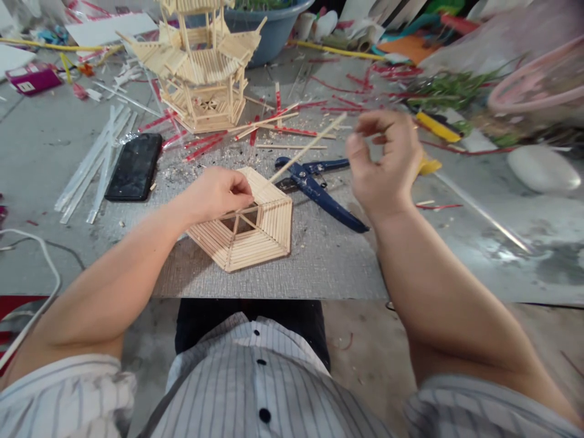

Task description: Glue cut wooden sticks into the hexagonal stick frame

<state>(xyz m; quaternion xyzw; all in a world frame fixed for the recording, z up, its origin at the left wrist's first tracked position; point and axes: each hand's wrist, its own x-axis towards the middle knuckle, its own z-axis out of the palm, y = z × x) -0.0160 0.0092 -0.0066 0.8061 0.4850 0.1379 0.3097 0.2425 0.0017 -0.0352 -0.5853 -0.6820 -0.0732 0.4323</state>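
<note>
Hexagonal panel: a flat, six-sided panel of pale wooden sticks, laid in rings about a dark centre hole crossed by thin spokes; it rests on the grey desk near the front edge, in front of the person.
Loose-angled stick: one slim, pale wooden stick slants up and right from the panel's far side; whether it is fixed there, I cannot tell.
Left hand: the hand is bent over the panel's far left part, fingers curled and tips down at it; whether they grip anything is hidden.
Right hand: the hand is raised beyond the stick's upper end, thumb and fingers curved with a gap between them, nothing visible in the gap.
Cutter: a blue-handled hand tool lies spread between panel and right hand.
Left side: a black rectangular phone lies beside long, clear plastic sticks.
Behind: a tiered pagoda model of pale wooden sticks stands upright among red-patterned strips, before a blue plastic basin.
Right side: a yellow-and-black tool lies near a white, rounded object.
</note>
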